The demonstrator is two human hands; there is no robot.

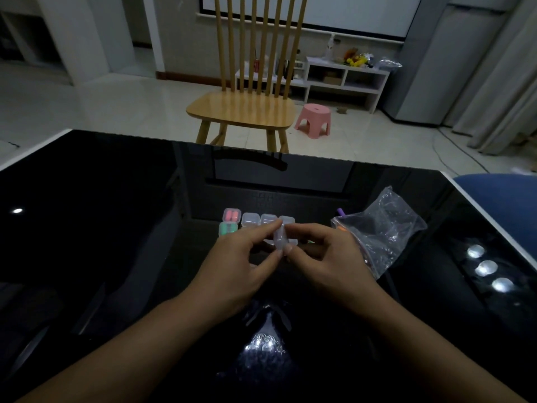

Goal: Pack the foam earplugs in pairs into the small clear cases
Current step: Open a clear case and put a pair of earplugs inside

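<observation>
Both hands meet over the middle of the black glass table [87, 228]. My left hand [241, 263] and my right hand [325, 257] pinch one small clear case [281, 239] between their fingertips, lifted just above the surface. Behind the hands stands a row of small cases: one with pink earplugs [232, 215], one with green earplugs [228, 229], then clear cases [250, 219] that look empty. A crumpled clear plastic bag [380, 231] lies to the right, with a purple earplug [340, 212] and an orange one [340, 228] at its mouth.
A wooden chair [247, 109] stands beyond the table's far edge, with a pink stool [314, 119] on the floor beside it. A blue seat [499, 196] shows at the table's right edge. Lamp reflections glare on the glass at the right and near me.
</observation>
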